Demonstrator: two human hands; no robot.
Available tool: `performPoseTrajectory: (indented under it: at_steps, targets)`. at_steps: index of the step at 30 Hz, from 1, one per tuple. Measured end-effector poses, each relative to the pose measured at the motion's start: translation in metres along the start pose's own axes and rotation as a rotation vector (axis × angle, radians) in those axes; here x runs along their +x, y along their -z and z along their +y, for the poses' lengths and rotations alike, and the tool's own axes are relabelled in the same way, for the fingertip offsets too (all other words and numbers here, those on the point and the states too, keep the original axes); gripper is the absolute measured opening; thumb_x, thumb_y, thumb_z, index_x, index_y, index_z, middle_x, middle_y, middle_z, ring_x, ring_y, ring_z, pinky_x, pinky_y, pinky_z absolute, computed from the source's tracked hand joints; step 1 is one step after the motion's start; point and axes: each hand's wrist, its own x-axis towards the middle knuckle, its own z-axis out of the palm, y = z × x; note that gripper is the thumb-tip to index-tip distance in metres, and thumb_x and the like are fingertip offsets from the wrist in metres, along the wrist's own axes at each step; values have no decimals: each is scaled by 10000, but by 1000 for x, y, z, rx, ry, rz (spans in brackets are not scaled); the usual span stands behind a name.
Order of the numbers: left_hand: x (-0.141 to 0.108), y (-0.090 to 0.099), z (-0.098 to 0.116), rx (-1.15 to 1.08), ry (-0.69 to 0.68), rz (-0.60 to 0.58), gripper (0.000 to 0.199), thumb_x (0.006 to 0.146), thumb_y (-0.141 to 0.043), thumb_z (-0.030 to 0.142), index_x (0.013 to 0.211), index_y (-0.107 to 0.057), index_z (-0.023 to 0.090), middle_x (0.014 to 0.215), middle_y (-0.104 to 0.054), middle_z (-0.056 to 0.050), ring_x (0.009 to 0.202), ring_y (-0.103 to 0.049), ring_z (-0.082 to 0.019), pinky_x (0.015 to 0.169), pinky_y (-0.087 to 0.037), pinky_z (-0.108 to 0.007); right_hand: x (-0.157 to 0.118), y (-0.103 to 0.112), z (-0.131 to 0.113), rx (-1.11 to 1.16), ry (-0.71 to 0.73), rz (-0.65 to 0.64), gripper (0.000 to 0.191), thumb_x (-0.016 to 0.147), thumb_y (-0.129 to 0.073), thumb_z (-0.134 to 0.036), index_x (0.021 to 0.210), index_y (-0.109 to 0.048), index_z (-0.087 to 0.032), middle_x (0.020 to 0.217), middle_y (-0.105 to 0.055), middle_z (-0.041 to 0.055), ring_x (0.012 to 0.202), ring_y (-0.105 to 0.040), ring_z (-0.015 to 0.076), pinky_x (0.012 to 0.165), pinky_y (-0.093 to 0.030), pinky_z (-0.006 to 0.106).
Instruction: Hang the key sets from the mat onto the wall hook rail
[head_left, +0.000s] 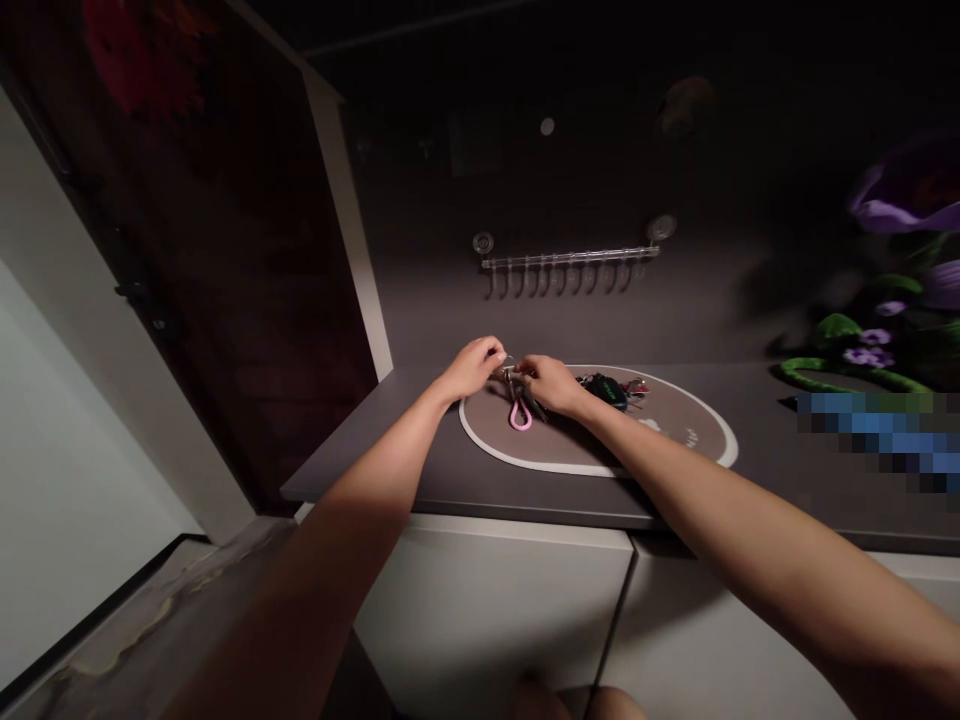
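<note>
Both my hands are over the left part of an oval brown mat (570, 450) with a white border. My left hand (474, 365) is closed, thumb and fingers pinched at a thin metal ring (510, 357). Close beside it, my right hand (550, 382) is closed round part of the same bunch of keys (534, 403). A pink loop strap (520, 416) hangs from the bunch onto the mat. Just right of my right hand lies a dark item with green marks (606, 391), with small metal and red pieces (637, 388) next to it.
On the wall above is a clear rail of hooks (570, 258). Purple flowers with green leaves (874, 340) stand at the right, near a blurred blue patch (885, 430). White cabinet doors (495, 600) are below the grey counter (360, 440); a dark door (225, 250) is at the left.
</note>
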Motion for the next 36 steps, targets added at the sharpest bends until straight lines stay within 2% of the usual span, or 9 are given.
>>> performPoseTrajectory:
  at_steps: [5,8,14,18,23,27,31,36]
  targets:
    - [4,-6,-3,-329,95,193,150,805,-456,301,797,-493,156,758,-531,4,719,-479,-104,720,-388,-228,-3,2,-4,197,72,116,228,771,-448,-175,934,-608,-160,961,-646,49,863,-560,139,784,-389,231]
    - [6,-10,-3,-551,181,272,155,789,-493,310,781,-470,157,707,-502,21,671,-469,-86,693,-390,-214,-4,3,-7,342,96,165,238,790,-438,-223,964,-589,-165,966,-637,43,857,-559,132,793,-400,251]
    - [6,-15,6,-944,325,281,156,761,-546,280,774,-444,162,649,-459,47,573,-453,-57,602,-396,-195,-2,0,-8,542,112,220,293,798,-452,-351,1000,-561,-170,906,-624,36,809,-555,125,781,-419,275]
    - [4,-18,11,-1049,355,283,160,749,-565,267,770,-444,164,641,-458,52,546,-445,-49,573,-403,-188,-1,-3,-6,574,136,256,309,766,-498,-410,937,-571,-163,862,-616,30,762,-544,122,741,-420,263]
    - [3,-21,14,-985,404,261,216,734,-588,327,775,-447,170,640,-457,47,541,-441,-47,523,-389,-167,0,-5,-3,623,114,278,292,735,-526,-417,844,-579,-152,789,-606,22,701,-524,114,697,-410,244]
    - [3,-25,11,-855,310,260,212,743,-569,334,771,-446,164,636,-461,40,550,-443,-52,529,-389,-169,1,-4,-2,664,80,310,301,719,-525,-432,802,-583,-148,768,-597,23,693,-515,117,687,-404,243]
    - [3,-29,6,-579,158,284,151,770,-521,301,789,-461,163,652,-477,34,592,-460,-67,576,-394,-183,1,-1,-4,693,72,331,293,713,-517,-434,770,-557,-150,753,-578,20,695,-507,118,692,-405,245]
    - [-1,-28,5,-197,83,264,175,827,-418,333,873,-488,180,720,-556,9,664,-515,-104,658,-405,-231,6,1,-8,714,49,366,299,715,-496,-456,756,-510,-161,711,-535,3,672,-481,111,671,-409,239]
